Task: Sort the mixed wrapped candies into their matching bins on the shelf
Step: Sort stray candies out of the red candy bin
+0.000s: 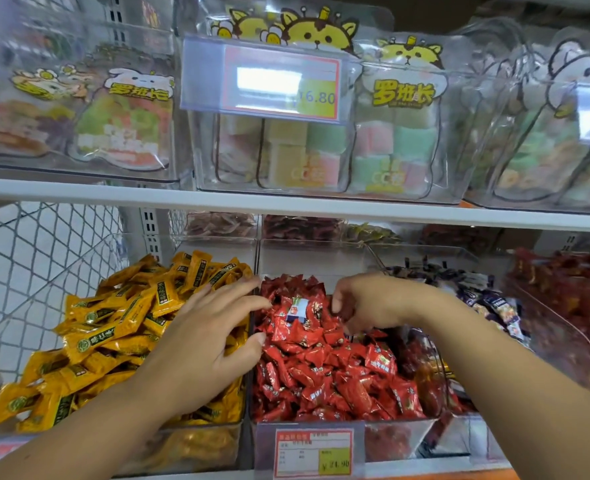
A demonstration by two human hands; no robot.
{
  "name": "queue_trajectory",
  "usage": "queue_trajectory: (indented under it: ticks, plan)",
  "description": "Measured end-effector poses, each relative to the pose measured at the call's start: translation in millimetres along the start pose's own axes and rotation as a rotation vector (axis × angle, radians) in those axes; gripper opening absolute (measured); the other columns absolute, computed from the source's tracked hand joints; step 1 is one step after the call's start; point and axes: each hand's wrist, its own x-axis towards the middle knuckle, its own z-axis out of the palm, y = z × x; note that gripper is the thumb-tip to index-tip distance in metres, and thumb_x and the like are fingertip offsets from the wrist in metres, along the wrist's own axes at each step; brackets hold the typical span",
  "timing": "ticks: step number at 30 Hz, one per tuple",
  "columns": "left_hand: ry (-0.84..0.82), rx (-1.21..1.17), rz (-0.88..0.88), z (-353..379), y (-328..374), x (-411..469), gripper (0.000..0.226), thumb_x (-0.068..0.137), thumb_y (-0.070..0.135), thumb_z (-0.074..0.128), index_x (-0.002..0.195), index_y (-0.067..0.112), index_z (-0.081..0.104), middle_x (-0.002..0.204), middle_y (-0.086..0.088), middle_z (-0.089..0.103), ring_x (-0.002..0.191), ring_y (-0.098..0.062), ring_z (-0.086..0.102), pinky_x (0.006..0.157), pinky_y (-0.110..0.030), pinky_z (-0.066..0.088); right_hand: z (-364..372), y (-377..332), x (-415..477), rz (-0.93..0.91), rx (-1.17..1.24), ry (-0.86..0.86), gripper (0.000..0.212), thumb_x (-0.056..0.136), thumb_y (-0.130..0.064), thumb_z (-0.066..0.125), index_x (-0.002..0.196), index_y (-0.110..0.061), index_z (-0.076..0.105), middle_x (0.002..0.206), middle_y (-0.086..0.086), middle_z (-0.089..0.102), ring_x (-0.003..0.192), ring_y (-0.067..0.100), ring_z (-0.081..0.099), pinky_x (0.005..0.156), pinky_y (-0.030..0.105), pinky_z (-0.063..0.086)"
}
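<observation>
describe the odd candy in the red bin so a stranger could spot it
On the lower shelf, look at the clear bin of red candies, just right of the yellow candies. Near the back of that heap lies one white-and-blue wrapped candy with a touch of green; everything around it is red.

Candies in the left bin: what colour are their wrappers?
The candies are orange-yellow with dark green labels, best seen in the head view.

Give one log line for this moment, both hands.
left hand: spread over yellow candies | right hand: curled in red candies, grip unclear | white-blue candy: among them
</observation>
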Motion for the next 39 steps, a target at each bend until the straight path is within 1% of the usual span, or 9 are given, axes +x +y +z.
queue_trajectory:
  ticks: [3, 6, 9, 11, 17, 21, 28, 33, 39]
  plan:
    - [-0.001, -0.003, -0.001, 0.2, 0.5, 0.5, 0.055, 0.086, 0.065, 0.022, 0.133, 0.048, 0.045, 0.15, 0.033, 0.016, 0.135, 0.022, -0.001, 0.113, -0.016, -0.009, 11.3, 0.6, 4.6, 0.018, -0.106, -0.018, 0.033, 0.078, -0.015, 0.076, 0.107, -0.022, 0.062, 0.104, -0.002, 0.063, 0.093, 0.016, 0.058, 0.071, 0.021, 0.042]
    - [-0.009, 0.009, -0.006, 0.2, 0.1, -0.1, 0.056, 0.085, 0.066, 0.021, 0.134, 0.049, 0.043, 0.151, 0.034, 0.014, 0.135, 0.023, -0.004, 0.111, -0.014, -0.012, 9.0, 3.8, 3.5, 0.012, -0.085, 0.048, 0.037, 0.081, -0.004, 0.065, 0.111, -0.026, 0.064, 0.109, -0.005, 0.061, 0.091, 0.011, 0.055, 0.057, 0.011, 0.038]
    - [-0.018, 0.035, -0.008, -0.1, -0.6, 1.0, 0.058, 0.084, 0.067, 0.017, 0.135, 0.051, 0.04, 0.149, 0.036, 0.008, 0.131, 0.026, -0.009, 0.109, -0.011, -0.016, -11.6, 4.9, -0.8, 0.032, -0.045, 0.128, 0.052, 0.086, 0.005, 0.05, 0.127, -0.025, 0.059, 0.13, -0.003, 0.056, 0.111, 0.016, 0.056, 0.078, 0.017, 0.048]
    - [-0.02, 0.036, -0.009, -0.1, 0.0, 1.2, 0.058, 0.083, 0.067, 0.017, 0.134, 0.051, 0.039, 0.146, 0.039, 0.006, 0.13, 0.027, -0.01, 0.109, -0.011, -0.017, -16.5, 3.8, 11.2, 0.082, -0.034, 0.108, 0.053, 0.088, 0.009, 0.041, 0.124, -0.022, 0.063, 0.13, -0.001, 0.056, 0.114, 0.02, 0.057, 0.088, 0.026, 0.05]
    - [-0.02, 0.028, -0.01, -0.8, 0.5, 1.8, 0.056, 0.084, 0.066, 0.018, 0.134, 0.052, 0.039, 0.143, 0.042, 0.005, 0.129, 0.027, -0.009, 0.109, -0.011, -0.017, 5.5, 3.8, 56.9, 0.173, -0.138, -0.07, 0.024, 0.09, -0.014, 0.057, 0.107, -0.003, 0.069, 0.093, 0.006, 0.066, 0.079, 0.023, 0.061, 0.068, 0.03, 0.048]
    - [-0.026, 0.038, -0.011, -0.3, -0.7, 1.6, 0.056, 0.084, 0.066, 0.017, 0.134, 0.052, 0.038, 0.145, 0.039, 0.005, 0.13, 0.026, -0.01, 0.109, -0.012, -0.017, 5.2, 4.5, 50.9, 0.12, -0.04, -0.067, 0.008, 0.085, -0.02, 0.069, 0.08, -0.022, 0.063, 0.093, 0.005, 0.065, 0.081, 0.019, 0.056, 0.075, 0.032, 0.05]
    - [-0.014, 0.021, -0.008, -0.2, 1.0, 1.0, 0.058, 0.084, 0.065, 0.018, 0.135, 0.049, 0.041, 0.147, 0.036, 0.008, 0.128, 0.027, -0.01, 0.111, -0.015, -0.014, -4.0, 9.3, 15.3, -0.012, 0.366, 0.15, 0.016, 0.084, -0.024, 0.071, 0.097, -0.023, 0.061, 0.084, 0.007, 0.065, 0.064, 0.013, 0.056, 0.06, 0.028, 0.046]
    - [-0.003, 0.003, -0.013, -1.1, 3.1, 0.7, 0.058, 0.084, 0.063, 0.02, 0.135, 0.046, 0.044, 0.148, 0.033, 0.014, 0.132, 0.021, -0.001, 0.113, -0.018, -0.011, -5.0, 9.6, 1.9, -0.019, 0.324, 0.259, 0.024, 0.089, -0.027, 0.066, 0.11, -0.018, 0.059, 0.071, -0.003, 0.066, 0.051, 0.007, 0.056, 0.046, 0.017, 0.04]
    - [-0.016, 0.027, -0.02, -1.6, 2.6, 0.3, 0.059, 0.083, 0.064, 0.018, 0.135, 0.047, 0.041, 0.148, 0.033, 0.013, 0.132, 0.022, -0.004, 0.112, -0.015, -0.014, -8.3, -15.7, -7.2, -0.066, 0.207, 0.367, 0.023, 0.088, -0.029, 0.063, 0.107, -0.019, 0.054, 0.089, -0.002, 0.061, 0.06, 0.006, 0.049, 0.045, 0.013, 0.035]
